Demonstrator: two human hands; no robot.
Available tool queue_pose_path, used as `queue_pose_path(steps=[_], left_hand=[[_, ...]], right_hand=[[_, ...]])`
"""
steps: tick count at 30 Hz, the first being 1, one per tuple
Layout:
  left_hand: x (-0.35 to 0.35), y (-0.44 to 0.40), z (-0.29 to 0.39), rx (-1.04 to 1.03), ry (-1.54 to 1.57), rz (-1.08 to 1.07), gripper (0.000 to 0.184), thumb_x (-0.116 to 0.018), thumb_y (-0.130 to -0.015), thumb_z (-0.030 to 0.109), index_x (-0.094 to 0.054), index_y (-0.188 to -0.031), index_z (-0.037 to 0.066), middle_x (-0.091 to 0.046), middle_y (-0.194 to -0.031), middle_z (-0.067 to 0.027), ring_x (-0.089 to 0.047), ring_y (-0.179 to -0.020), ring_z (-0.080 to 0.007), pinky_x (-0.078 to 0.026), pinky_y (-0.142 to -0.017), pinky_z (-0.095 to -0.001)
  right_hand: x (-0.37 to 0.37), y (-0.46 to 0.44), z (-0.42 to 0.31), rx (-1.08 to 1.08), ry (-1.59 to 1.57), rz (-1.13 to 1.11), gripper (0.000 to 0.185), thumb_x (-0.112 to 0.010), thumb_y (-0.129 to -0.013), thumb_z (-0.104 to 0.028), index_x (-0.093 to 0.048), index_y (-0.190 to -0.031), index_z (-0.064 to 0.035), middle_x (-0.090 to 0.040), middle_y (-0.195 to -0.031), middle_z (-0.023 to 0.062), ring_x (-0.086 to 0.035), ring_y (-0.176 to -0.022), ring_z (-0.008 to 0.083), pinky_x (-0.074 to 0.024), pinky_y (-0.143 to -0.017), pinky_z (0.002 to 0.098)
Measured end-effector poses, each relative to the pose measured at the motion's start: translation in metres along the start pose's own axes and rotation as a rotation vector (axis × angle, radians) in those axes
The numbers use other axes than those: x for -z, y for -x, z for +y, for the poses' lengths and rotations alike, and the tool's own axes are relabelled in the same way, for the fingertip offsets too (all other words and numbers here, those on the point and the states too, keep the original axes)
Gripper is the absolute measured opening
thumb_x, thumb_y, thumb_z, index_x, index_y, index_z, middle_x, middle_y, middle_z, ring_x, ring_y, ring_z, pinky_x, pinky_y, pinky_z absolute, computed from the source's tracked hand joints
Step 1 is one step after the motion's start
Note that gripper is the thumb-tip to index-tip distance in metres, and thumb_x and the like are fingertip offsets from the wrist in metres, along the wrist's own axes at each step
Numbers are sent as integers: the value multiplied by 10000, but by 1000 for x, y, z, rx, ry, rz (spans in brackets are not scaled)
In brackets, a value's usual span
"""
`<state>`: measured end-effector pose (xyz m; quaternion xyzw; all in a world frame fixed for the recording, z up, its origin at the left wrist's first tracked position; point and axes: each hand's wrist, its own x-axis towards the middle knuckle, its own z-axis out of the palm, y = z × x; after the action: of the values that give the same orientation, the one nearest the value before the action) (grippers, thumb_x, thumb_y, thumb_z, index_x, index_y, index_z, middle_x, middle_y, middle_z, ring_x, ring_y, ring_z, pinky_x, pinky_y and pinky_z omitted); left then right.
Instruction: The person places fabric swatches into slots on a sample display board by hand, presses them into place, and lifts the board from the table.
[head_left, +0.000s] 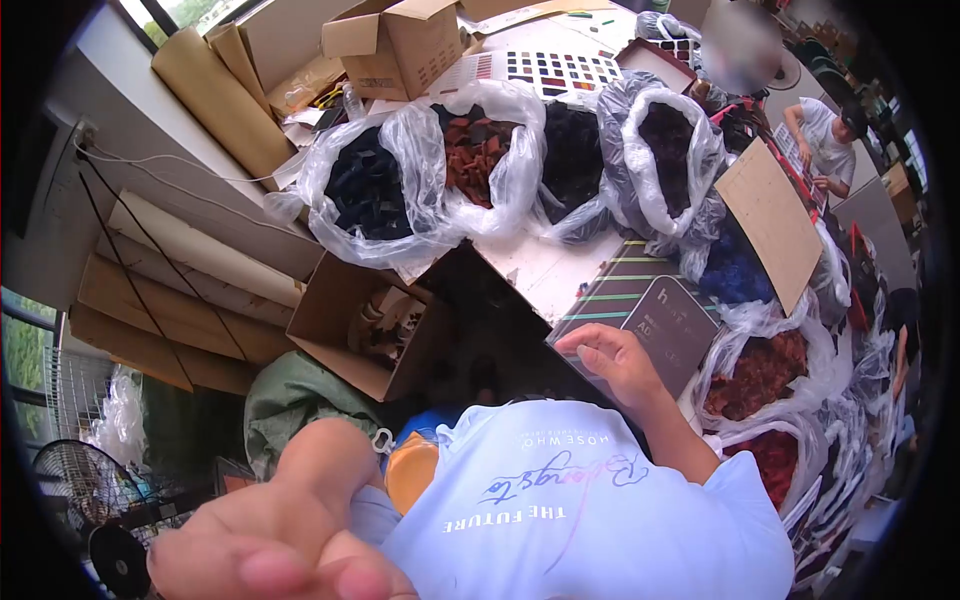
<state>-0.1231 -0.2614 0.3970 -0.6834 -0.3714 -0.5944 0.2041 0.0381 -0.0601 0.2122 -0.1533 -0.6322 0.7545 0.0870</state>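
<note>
My left hand (265, 540) is raised close to the camera at the lower left, fingers partly curled and apart, with nothing visible in it. The bottom edge of the view cuts off part of it. My right hand (615, 362) is at the near edge of the table, its fingers loosely extended and holding nothing. Beside and beneath it is a dark grey board with white lettering (672, 335), next to a dark surface with green stripes (610, 292). Whether the hand touches them I cannot tell.
Plastic bags of dark pieces (368, 185) and rust-red pieces (475, 155) stand on the table, with several more at right. A cardboard box (340, 325) sits below left. An open carton (390, 50), colour swatch sheet (565, 70) and a person (825, 145) are farther back. A fan (85, 490) is at left.
</note>
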Motion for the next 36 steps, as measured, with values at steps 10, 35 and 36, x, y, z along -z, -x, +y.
queue_pose_path(steps=[10, 35, 36], left_hand=[[0, 58, -20, 355, -86, -104, 543, -571, -885, 75, -421, -1406, 72, -670, -969, -172, -622, -813, -270, -515, -730, -367], [-42, 496, 44, 2109, -87, -184, 535, -575, -925, 469, -571, -1337, 128, -469, -1425, -229, -440, -1325, -372, -369, -1084, -402], [-38, 505, 52, 2151, 18, -231, 530, -577, -923, 463, -573, -1331, 125, -473, -1416, -226, -443, -1316, -367, -371, -1078, -400]], right_hand=[[-11, -32, 29, -37, 36, -105, 311, -635, -926, -263, -659, -1048, 22, -659, -1051, 112, -610, -1042, 194, -442, -963, 320], [-66, -53, -69, 366, 171, -741, 337, -738, -836, -355, -717, -879, -22, -666, -1002, 130, -604, -944, 266, -454, -896, 442], [-77, -48, -84, 441, 106, -805, 372, -753, -818, -396, -725, -889, -32, -667, -1006, 129, -603, -952, 278, -449, -906, 461]])
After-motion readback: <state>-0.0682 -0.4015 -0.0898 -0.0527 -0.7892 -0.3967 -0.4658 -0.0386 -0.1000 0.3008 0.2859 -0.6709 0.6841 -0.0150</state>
